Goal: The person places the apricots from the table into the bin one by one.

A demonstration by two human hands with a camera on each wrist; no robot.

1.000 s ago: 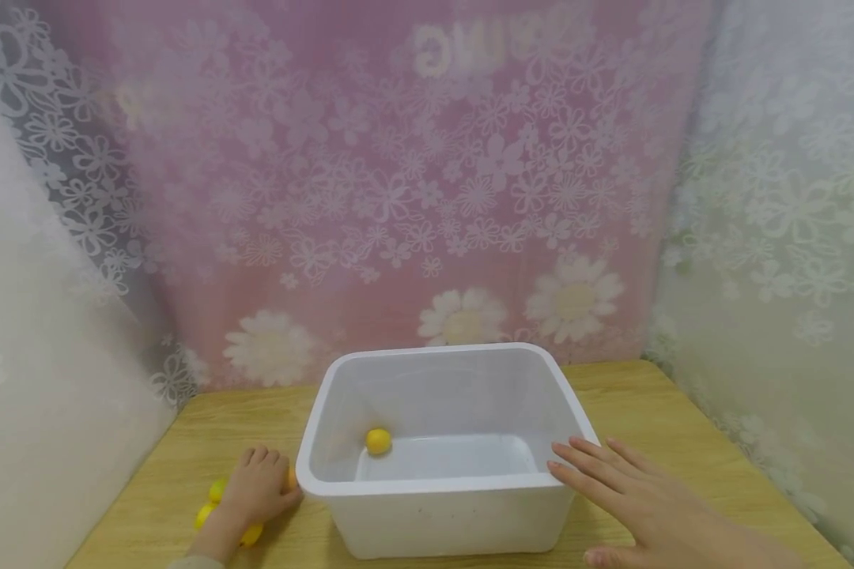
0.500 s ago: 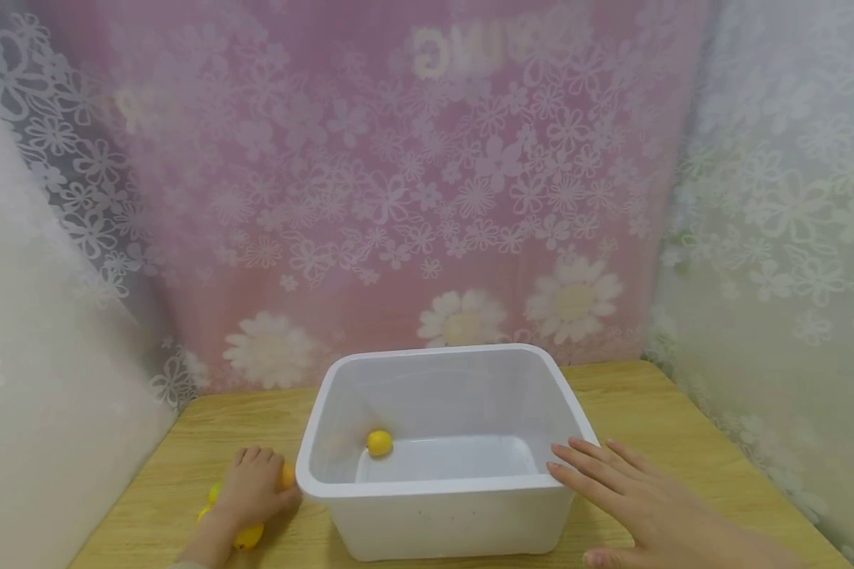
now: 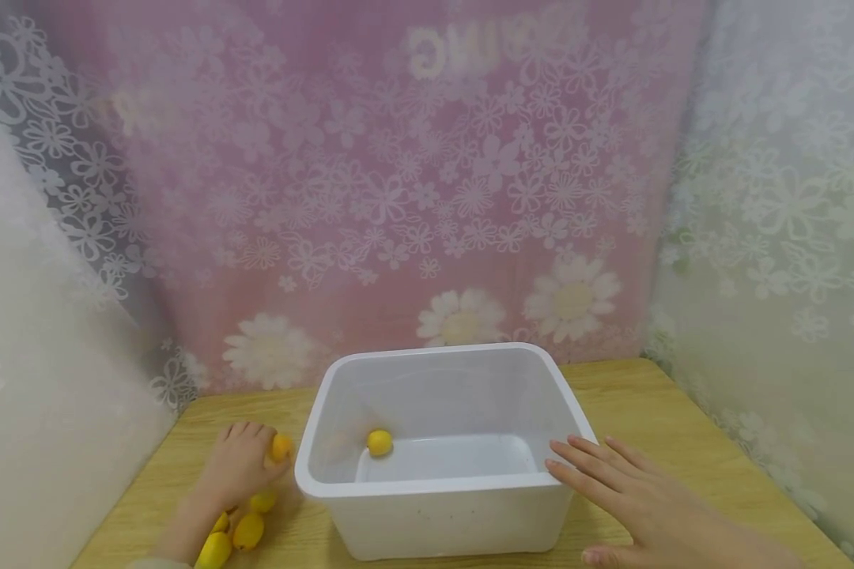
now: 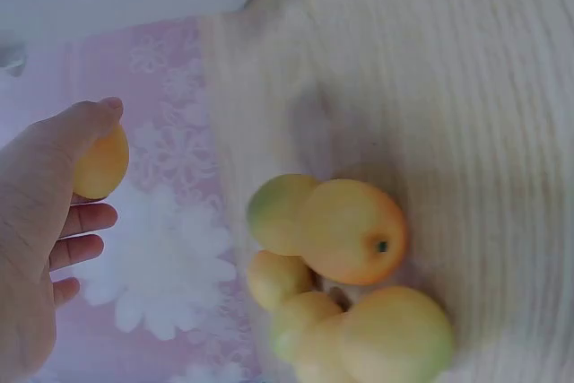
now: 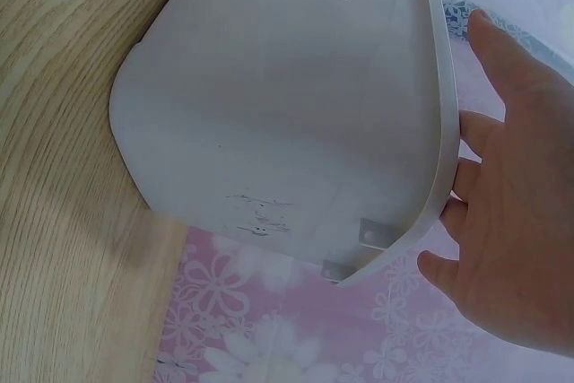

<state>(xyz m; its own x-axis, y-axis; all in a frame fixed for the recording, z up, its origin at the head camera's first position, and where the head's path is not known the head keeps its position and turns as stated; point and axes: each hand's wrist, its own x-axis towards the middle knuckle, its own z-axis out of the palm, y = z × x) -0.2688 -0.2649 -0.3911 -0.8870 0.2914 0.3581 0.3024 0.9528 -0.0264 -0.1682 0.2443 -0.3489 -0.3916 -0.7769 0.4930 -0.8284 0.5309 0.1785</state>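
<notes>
My left hand (image 3: 236,468) pinches a small round orange-yellow fruit (image 3: 281,447) between thumb and fingers, just left of the white plastic tub (image 3: 434,484). In the left wrist view this fruit (image 4: 103,168) shows under the thumb, raised over the table, while the other fingers stay loosely bent. Below that hand lie several yellow and greenish fruits (image 3: 249,530) in a cluster, partly covered by the forearm. One yellow fruit (image 3: 379,442) sits inside the tub, toward its left end. My right hand (image 3: 636,486) has its fingers extended, fingertips at the tub's right rim (image 5: 448,123).
The wood-grain table (image 3: 683,442) runs up to a pink flowered curtain (image 3: 370,237) at the back. Pale curtains stand along the left and right sides. The tub's high walls take up the middle of the table.
My left hand has moved up and slightly left with the orange-yellow fruit in its grip, and more of the fruit cluster shows beneath. The right hand and the tub stay in place.
</notes>
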